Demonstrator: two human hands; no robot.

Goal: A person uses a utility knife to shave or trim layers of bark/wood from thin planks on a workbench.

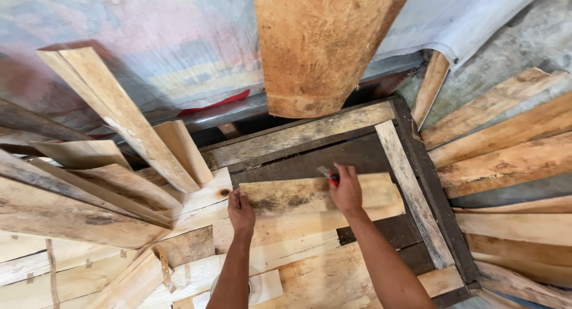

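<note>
Overhead, the left hand [241, 209] is pressing flat on a pale board [310, 196] lying across a dark wooden frame [435, 190], while the right hand [345, 189] is gripping a red-handled knife [329, 175] at its far edge; a slipping blade could probably nick the steadying hand.

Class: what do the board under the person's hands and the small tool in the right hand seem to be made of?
The board looks like raw, unfinished wood: pale grain, dark stains and a knot. The small tool in the right hand seems to have a red body, likely plastic, and a grey tip, perhaps metal; it is too small to be sure. The left hand rests on the board.
</note>
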